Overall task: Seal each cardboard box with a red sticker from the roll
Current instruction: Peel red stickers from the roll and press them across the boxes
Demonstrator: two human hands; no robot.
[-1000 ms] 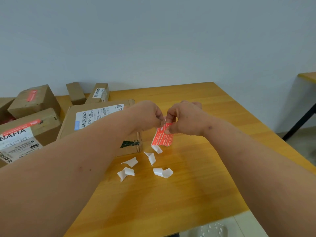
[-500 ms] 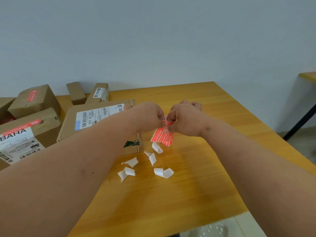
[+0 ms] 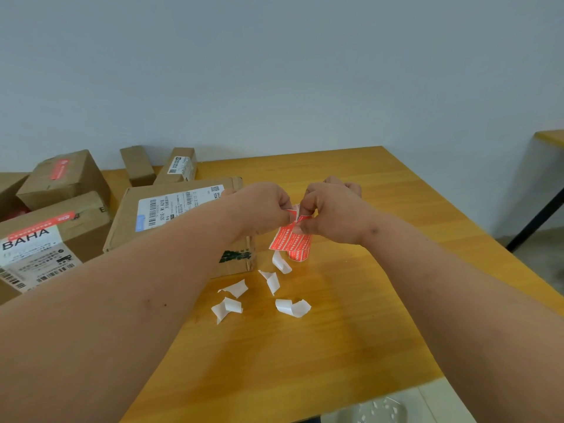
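Both my hands meet above the middle of the wooden table (image 3: 351, 331). My left hand (image 3: 259, 209) and my right hand (image 3: 329, 209) each pinch the top edge of a red sticker strip (image 3: 283, 238), which hangs down between them. A small red sticker roll (image 3: 300, 253) shows just behind and below the strip. A flat cardboard box (image 3: 171, 212) with a white shipping label lies right under my left wrist. Two boxes at the left, the BAHA box (image 3: 52, 236) and a smaller one (image 3: 65, 178), carry red stickers on top.
Several curled white backing scraps (image 3: 265, 291) litter the table in front of my hands. Two narrow boxes (image 3: 180, 166) lie at the back by the wall. A second table (image 3: 549, 138) with a black leg stands at the right, beyond this table's edge.
My hands have drawn slightly closer and the sticker's top corner has split apart between my fingers. The strip hangs a bit lower over the roll.
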